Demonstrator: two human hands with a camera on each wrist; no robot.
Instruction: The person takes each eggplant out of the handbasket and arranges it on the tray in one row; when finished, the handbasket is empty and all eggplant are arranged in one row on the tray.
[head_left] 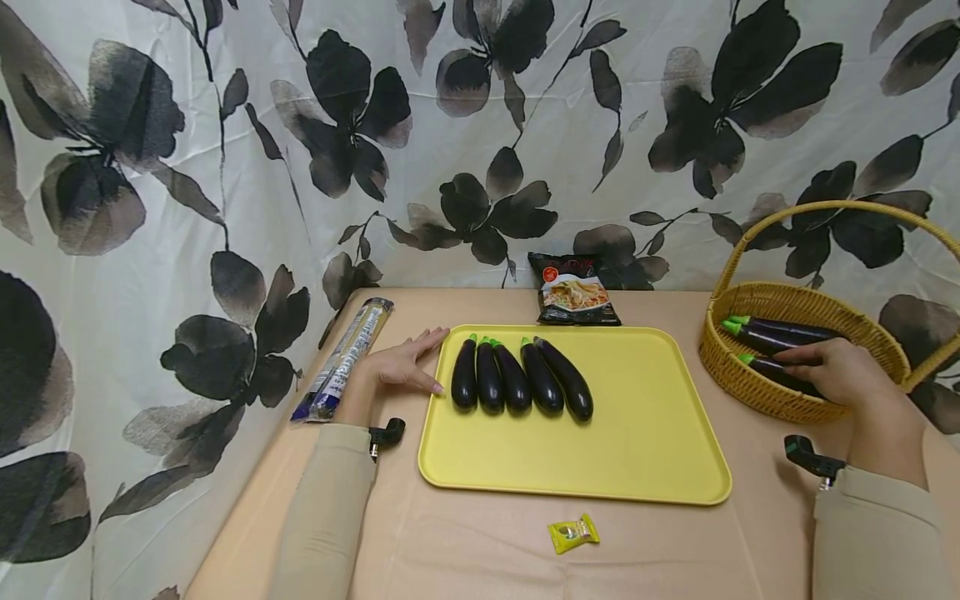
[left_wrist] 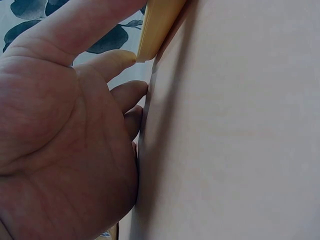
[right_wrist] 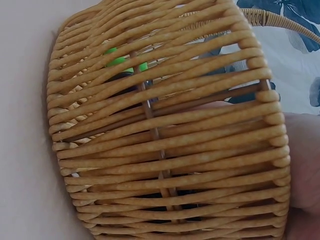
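Observation:
Several dark purple eggplants (head_left: pixel 490 379) lie in a row on the left half of a yellow tray (head_left: pixel 645 417), their green stems toward the back. Fingers spread, my left hand (head_left: pixel 401 364) rests at the tray's left edge; in the left wrist view the palm (left_wrist: pixel 65 135) and fingertips meet that rim. My right hand (head_left: pixel 847 375) reaches into a wicker basket (head_left: pixel 765 404) at the right and grips the nearest eggplant (head_left: pixel 780 375) there. Other eggplants (head_left: pixel 787 330) lie behind it. The basket's weave (right_wrist: pixel 165 125) hides most of this hand in the right wrist view.
A black snack packet (head_left: pixel 573 292) stands behind the tray. Left of my left hand lies a long blue and silver package (head_left: pixel 345 358). A small yellow wrapped sweet (head_left: pixel 573 533) is in front of the tray. The basket's tall handle (head_left: pixel 825 206) arches above it.

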